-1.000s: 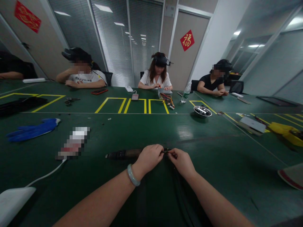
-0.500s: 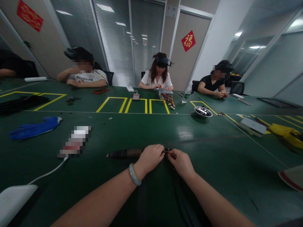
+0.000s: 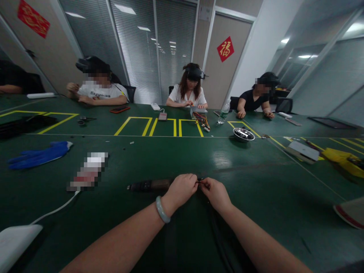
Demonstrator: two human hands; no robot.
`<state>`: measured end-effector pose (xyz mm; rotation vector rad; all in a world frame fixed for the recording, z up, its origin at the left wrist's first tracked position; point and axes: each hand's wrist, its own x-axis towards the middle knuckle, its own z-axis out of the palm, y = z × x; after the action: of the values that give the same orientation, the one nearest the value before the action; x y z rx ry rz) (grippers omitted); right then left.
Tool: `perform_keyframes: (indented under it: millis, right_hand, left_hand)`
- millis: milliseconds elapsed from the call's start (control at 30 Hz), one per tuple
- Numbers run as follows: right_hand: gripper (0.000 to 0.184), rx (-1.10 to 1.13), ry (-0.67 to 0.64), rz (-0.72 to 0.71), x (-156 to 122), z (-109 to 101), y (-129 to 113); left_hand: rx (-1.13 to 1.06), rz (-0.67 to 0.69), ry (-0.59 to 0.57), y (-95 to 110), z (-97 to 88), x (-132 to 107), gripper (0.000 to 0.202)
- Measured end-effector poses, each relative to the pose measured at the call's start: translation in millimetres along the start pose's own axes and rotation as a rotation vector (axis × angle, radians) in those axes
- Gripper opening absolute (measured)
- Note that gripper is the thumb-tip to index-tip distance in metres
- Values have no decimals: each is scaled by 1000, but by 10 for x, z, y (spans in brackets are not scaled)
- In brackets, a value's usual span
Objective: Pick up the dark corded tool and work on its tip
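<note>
A long dark cylindrical tool (image 3: 160, 185) with a brownish body and a narrow tip lies on the green table, its tip to the left. My left hand (image 3: 182, 189), wearing a pale bangle at the wrist, is closed over the tool's right-hand end. Close beside it, my right hand (image 3: 216, 193) is closed in a pinch at that same end, fingertips almost meeting the left ones. What the right fingers hold is too small and dark to make out. A black cable (image 3: 217, 235) runs from under the right hand toward me.
Left of the tool are a phone (image 3: 88, 172) on a white cable, a white power bank (image 3: 18, 242) and a blue glove (image 3: 41, 154). Farther off stand a metal bowl (image 3: 243, 134) and a bottle (image 3: 223, 112). A cup-like object (image 3: 351, 213) is at right. Several people sit opposite.
My hands stay almost where they were at the tool's end. Across the table, the left person's raised hand has moved from the face, and the right person's hands have parted.
</note>
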<state>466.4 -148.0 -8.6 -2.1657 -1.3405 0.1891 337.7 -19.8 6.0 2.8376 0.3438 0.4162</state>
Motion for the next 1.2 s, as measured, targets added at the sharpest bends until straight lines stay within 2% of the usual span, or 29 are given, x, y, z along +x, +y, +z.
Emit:
perform_keyframes:
  millis: [133,400,633,800,1000,1100,1200]
  right_hand:
    - [15,-173,-22,-146,4,-8,19]
    - [25,-504,2,-348,-31,-30,25]
    - [18,-520,88,-526,36,-35,50]
    - [19,-396,158,-538,54,13,114]
    - [25,-350,37,-473,81,32,170]
    - [22,-342,11,-449,93,26,183]
    - [18,-338,7,-462,114,10,187]
  left_hand:
    - [-9,18,-3,-7,4,3,8]
    - [-16,36,-1,-12,-21,-15,5]
    - [-4,49,27,-23,16,-33,9]
    - [25,67,47,-7,21,-54,11]
    - [76,58,58,17,13,-64,13]
    - [95,46,92,86,-70,-126,22]
    - [58,79,162,180,-215,-285,33]
